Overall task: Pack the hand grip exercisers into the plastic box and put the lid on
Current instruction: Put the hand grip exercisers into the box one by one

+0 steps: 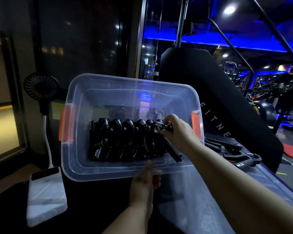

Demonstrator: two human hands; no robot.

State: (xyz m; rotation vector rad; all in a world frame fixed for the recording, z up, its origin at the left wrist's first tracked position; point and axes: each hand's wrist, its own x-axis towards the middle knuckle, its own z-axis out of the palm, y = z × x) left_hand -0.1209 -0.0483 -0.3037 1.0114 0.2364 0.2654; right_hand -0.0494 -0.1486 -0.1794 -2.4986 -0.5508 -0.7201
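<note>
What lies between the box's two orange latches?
In the head view, packed black hand grip exercisers fill the plastic box between them; the right hand pinches one at the right end.

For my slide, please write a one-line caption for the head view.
Right hand holds an exerciser in the box; left hand grips its near rim.

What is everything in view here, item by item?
plastic box: one, clear, centre, tilted toward the camera
latches: two, orange, one at each box end
packed exercisers: one row, number unclear, black, inside the box
held exerciser: one, black, at the row's right end
loose exercisers: at least two, black, right of the box
lid: one, clear, flat at right
fan: one, black, left
power bank: one, white, lower left
left hand: grips the box's near rim
right hand: pinches the held exerciser
</note>
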